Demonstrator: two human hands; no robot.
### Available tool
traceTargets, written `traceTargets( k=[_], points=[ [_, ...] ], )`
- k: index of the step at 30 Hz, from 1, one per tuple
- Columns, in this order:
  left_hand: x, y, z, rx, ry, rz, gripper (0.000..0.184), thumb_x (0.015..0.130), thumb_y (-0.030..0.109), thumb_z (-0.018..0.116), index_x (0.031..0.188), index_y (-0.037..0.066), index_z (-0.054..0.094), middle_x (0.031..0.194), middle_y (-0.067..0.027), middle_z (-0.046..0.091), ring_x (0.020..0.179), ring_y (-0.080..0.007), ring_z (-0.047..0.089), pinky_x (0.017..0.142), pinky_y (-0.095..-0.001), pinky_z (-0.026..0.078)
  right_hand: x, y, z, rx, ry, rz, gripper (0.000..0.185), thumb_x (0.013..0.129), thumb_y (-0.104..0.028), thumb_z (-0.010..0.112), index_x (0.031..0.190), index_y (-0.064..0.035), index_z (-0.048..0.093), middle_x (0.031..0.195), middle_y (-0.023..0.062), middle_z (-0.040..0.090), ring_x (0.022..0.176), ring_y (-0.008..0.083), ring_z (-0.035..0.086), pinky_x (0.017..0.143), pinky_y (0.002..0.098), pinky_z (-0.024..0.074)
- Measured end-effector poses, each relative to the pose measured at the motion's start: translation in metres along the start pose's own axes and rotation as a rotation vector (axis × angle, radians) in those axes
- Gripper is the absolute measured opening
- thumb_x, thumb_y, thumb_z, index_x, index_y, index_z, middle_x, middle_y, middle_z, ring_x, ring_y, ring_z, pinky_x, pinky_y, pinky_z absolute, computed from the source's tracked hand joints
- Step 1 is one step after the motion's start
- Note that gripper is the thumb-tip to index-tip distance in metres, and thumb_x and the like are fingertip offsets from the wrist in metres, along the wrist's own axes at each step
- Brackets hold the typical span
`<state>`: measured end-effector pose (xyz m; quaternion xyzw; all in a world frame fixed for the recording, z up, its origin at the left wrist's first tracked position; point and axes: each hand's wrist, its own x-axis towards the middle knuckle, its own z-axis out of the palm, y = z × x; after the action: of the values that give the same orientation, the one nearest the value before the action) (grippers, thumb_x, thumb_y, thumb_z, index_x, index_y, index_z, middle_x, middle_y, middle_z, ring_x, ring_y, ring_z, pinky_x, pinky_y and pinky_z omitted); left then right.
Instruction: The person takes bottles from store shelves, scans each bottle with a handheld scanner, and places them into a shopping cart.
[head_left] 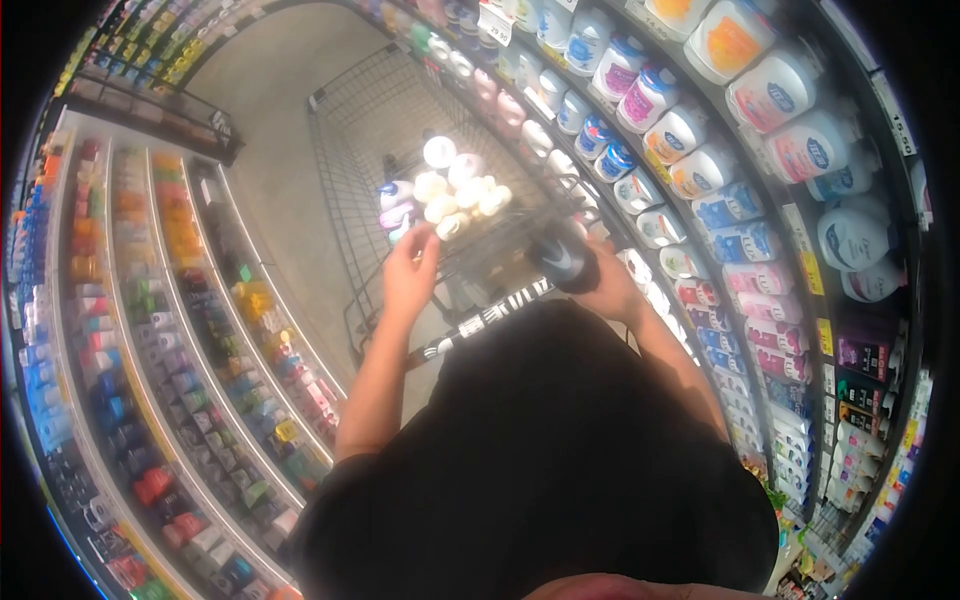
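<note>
My right hand (610,287) is wrapped round a dark bottle (562,258) above the right end of the cart's handle. Over the cart's left side is my left hand (411,268), raised near the bottles, its thumb and fingers apart and nothing seen between them. The wire shopping cart (345,160) stands in front of me. Inside it, several white-capped bottles (465,190) form a bright, overexposed cluster, with purple bottles (396,195) at their left. The cart's handle (500,312) carries black and white lettering and runs close to my body.
Curved shelves of bottles (670,130) line the right side, close to my right arm. Shelves of colourful products (140,300) stand along the left. Grey floor (265,80) shows beyond and left of the cart. A dark rack (150,100) stands at the upper left.
</note>
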<state>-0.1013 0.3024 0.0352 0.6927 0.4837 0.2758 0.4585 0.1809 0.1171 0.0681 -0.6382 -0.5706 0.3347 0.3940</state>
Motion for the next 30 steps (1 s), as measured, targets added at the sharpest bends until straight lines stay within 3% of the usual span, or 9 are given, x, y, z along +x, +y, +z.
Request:
traceTargets(
  k=[2,3,6,7,14,21,24,27,30],
  points=[
    [-0.022,0.015,0.009,0.169,-0.039,0.093,0.04,0.094,0.029,0.066,0.122,0.001,0.063,0.112,-0.0162,0.07,0.106,-0.0307,0.066,0.093,-0.0394,0.05,-0.003,-0.003,-0.005,-0.039,-0.03,0.027,0.059,0.075,-0.02,0.079,0.128,-0.0046,0.059,0.121,0.0155,0.062,0.116,0.0323,0.055,0.103,0.041,0.0401],
    [-0.033,0.019,0.015,0.237,-0.112,0.042,0.045,0.09,0.029,0.069,0.125,0.002,0.061,0.118,-0.0154,0.067,0.114,-0.0316,0.061,0.101,-0.0428,0.045,-0.003,-0.004,-0.005,-0.057,-0.045,0.036,0.061,0.077,-0.021,0.08,0.131,-0.0057,0.058,0.121,0.0158,0.062,0.116,0.0321,0.055,0.103,0.0419,0.04],
    [-0.057,0.028,0.028,0.554,-0.049,0.26,0.049,0.09,0.029,0.068,0.131,0.006,0.057,0.119,-0.017,0.065,0.12,-0.032,0.057,0.105,-0.0457,0.038,-0.006,-0.001,-0.004,-0.008,-0.034,0.057,0.054,0.071,-0.016,0.08,0.12,-0.0026,0.061,0.123,0.0134,0.061,0.116,0.0318,0.056,0.101,0.0395,0.0424],
    [-0.055,0.027,0.026,0.482,-0.146,0.164,0.058,0.088,0.031,0.068,0.137,0.006,0.049,0.126,-0.0187,0.061,0.126,-0.0353,0.051,0.112,-0.0488,0.029,-0.007,0.003,-0.004,-0.012,-0.034,0.036,0.054,0.072,-0.016,0.08,0.12,-0.0025,0.061,0.123,0.0136,0.061,0.117,0.0321,0.056,0.101,0.0398,0.0428],
    [-0.08,0.036,0.04,0.591,-0.066,0.205,0.074,0.09,0.032,0.066,0.148,0.0,0.035,0.139,-0.0225,0.052,0.135,-0.0369,0.045,0.117,-0.0506,0.023,-0.026,0.02,-0.007,0.007,-0.002,-0.012,0.057,0.072,-0.016,0.079,0.123,-0.0017,0.058,0.126,0.0153,0.059,0.118,0.0338,0.056,0.101,0.0412,0.0443],
    [-0.095,0.036,0.052,0.626,-0.064,0.195,0.072,0.089,0.032,0.067,0.146,-0.001,0.037,0.138,-0.0226,0.052,0.13,-0.0387,0.046,0.115,-0.05,0.026,-0.051,0.021,-0.01,-0.084,0.01,-0.026,0.072,0.067,-0.014,0.08,0.132,-0.0008,0.053,0.132,0.0163,0.054,0.117,0.0331,0.056,0.099,0.0386,0.0456],
    [-0.103,0.038,0.053,0.622,-0.073,0.188,0.07,0.088,0.032,0.068,0.144,0.001,0.04,0.136,-0.0218,0.053,0.128,-0.0394,0.046,0.113,-0.0488,0.029,-0.059,0.045,0.0,-0.018,-0.02,0.014,0.082,0.065,-0.024,0.087,0.136,-0.0025,0.05,0.137,0.0196,0.053,0.128,0.0336,0.052,0.105,0.0413,0.0434],
    [-0.112,0.044,0.058,0.628,-0.079,0.139,0.069,0.087,0.032,0.07,0.143,0.003,0.042,0.136,-0.0209,0.054,0.127,-0.0398,0.046,0.111,-0.048,0.032,-0.073,0.037,-0.006,-0.055,0.018,-0.03,0.076,0.065,-0.015,0.081,0.133,0.0002,0.051,0.134,0.0157,0.054,0.122,0.0326,0.054,0.102,0.0393,0.0451],
    [-0.118,0.041,0.06,0.622,-0.074,0.163,0.068,0.087,0.031,0.07,0.143,0.004,0.042,0.135,-0.0202,0.054,0.127,-0.0396,0.046,0.11,-0.0479,0.033,-0.081,0.037,-0.006,-0.049,0.038,-0.099,0.075,0.065,-0.017,0.081,0.132,0.0001,0.052,0.133,0.0161,0.055,0.125,0.033,0.053,0.104,0.041,0.0441]
  ],
)
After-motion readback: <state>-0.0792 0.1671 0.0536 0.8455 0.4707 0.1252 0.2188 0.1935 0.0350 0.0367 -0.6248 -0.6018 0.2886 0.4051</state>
